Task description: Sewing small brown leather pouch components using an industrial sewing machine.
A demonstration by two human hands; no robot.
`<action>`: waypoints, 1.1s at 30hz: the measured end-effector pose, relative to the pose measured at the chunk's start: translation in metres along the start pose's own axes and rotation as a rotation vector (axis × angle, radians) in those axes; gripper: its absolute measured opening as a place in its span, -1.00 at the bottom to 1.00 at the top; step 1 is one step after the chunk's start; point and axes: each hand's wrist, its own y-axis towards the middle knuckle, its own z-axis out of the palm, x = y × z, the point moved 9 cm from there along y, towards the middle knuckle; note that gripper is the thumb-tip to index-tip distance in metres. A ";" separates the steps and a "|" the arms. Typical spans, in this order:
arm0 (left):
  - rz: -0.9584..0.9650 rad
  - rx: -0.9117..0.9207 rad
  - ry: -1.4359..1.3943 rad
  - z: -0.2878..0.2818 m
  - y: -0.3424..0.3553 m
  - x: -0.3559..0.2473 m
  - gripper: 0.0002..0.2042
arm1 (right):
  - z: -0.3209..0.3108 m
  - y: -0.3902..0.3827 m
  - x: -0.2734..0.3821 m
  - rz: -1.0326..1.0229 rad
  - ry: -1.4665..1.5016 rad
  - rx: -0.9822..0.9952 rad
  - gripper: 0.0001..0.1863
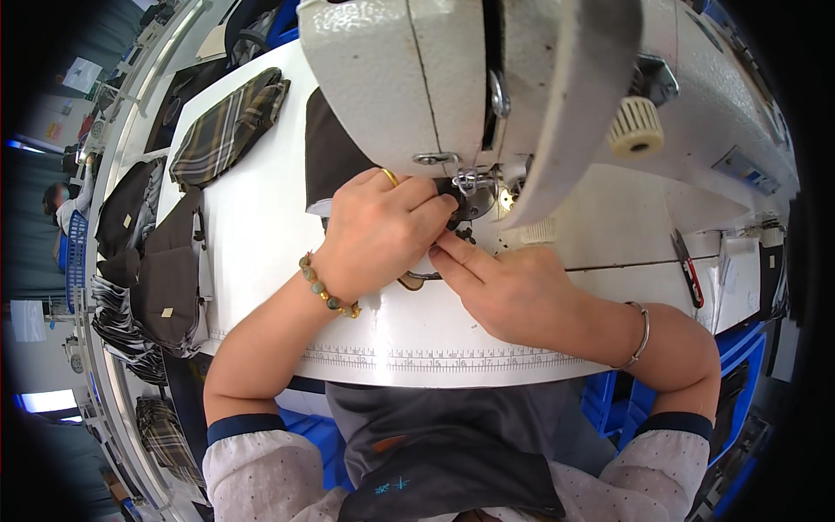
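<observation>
The step in hand looks like guiding dark cloth [335, 157] at the needle of a white sewing machine [374, 78]; its visible part lies beyond the left fingers, to their left, flat on the white table [270, 209]. The person's left hand [378, 228] is bent, thumb and forefinger drawn nearly together just short of the presser foot [472, 181]. The right hand [522, 291] comes in from the other side, its fingers lightly bent and close together, their tips just beside the left thumb. Whatever the fingertips may have hold of is covered by the hands and cannot be told for certain. The next move seems to call for keeping the cloth flat and lined up while both sets of fingertips stay clear of the needle. As for writing, a numbered ruler strip [435, 360] runs along the table edge nearer the body than the fingers; farther back that way, a dark apron [452, 474] bears a small blue mark. Right of the fingers, a metal plate [746, 168] on the machine carries print too small to read.
</observation>
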 end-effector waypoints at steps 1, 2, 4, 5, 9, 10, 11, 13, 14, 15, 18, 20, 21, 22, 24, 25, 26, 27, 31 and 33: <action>0.013 -0.017 0.003 -0.001 0.000 -0.001 -0.81 | -0.001 0.000 0.000 0.003 0.015 -0.012 -0.64; 0.012 -0.016 0.005 -0.003 0.001 -0.002 -0.81 | -0.001 0.000 0.000 0.002 0.016 -0.013 -0.64; 0.051 0.049 0.020 -0.004 0.004 -0.007 -0.82 | -0.002 0.000 0.000 -0.002 0.034 -0.022 -0.64; 0.052 0.050 0.021 -0.008 0.004 -0.009 -0.82 | -0.002 0.000 0.000 -0.001 0.034 -0.023 -0.64; 0.059 0.164 0.078 -0.007 0.002 -0.016 -0.82 | -0.002 -0.001 -0.001 -0.005 0.034 -0.011 -0.64; 0.071 0.200 0.104 -0.005 0.002 -0.017 -0.81 | -0.002 -0.001 -0.001 -0.009 0.038 -0.006 -0.64; 0.071 0.200 0.104 -0.005 0.002 -0.017 -0.81 | -0.003 -0.001 -0.001 -0.009 0.037 -0.006 -0.64; 0.083 0.183 0.082 -0.005 0.002 -0.019 -0.80 | -0.003 0.000 0.000 0.002 0.038 -0.007 -0.65; 0.082 0.184 0.084 -0.006 0.002 -0.020 -0.80 | -0.003 0.000 0.000 0.000 0.039 -0.008 -0.65; 0.089 0.197 0.108 -0.005 0.001 -0.021 -0.80 | -0.002 0.000 0.000 -0.005 0.046 -0.010 -0.65; 0.079 0.197 0.144 -0.001 0.003 -0.022 -0.81 | -0.001 0.000 -0.001 -0.007 0.050 0.001 -0.64; 0.061 0.184 0.157 0.003 0.004 -0.023 -0.82 | 0.001 -0.002 -0.001 -0.005 0.046 0.014 -0.63; 0.046 0.177 0.185 0.004 0.004 -0.023 -0.82 | 0.004 -0.003 -0.002 0.019 0.032 0.020 -0.64; 0.030 0.171 0.212 0.005 0.005 -0.024 -0.82 | 0.006 -0.004 -0.004 0.045 0.019 0.025 -0.64; 0.024 0.149 0.227 0.006 0.006 -0.027 -0.81 | 0.005 -0.004 -0.005 0.037 0.021 0.038 -0.65; 0.003 0.155 0.233 0.008 0.003 -0.025 -0.81 | 0.006 -0.003 -0.005 0.034 0.021 0.051 -0.66; -0.017 0.162 0.240 0.009 0.000 -0.024 -0.81 | 0.007 -0.002 -0.005 0.032 0.025 0.047 -0.66; -0.011 0.161 0.236 0.009 0.001 -0.024 -0.81 | 0.005 -0.003 -0.004 0.028 0.003 0.042 -0.65; -0.055 0.131 0.137 -0.006 0.005 -0.016 -0.79 | 0.000 -0.004 -0.007 0.042 -0.054 -0.002 -0.63; -0.145 0.179 0.035 -0.011 0.001 -0.005 -0.62 | 0.001 -0.005 -0.008 0.046 -0.044 -0.030 -0.62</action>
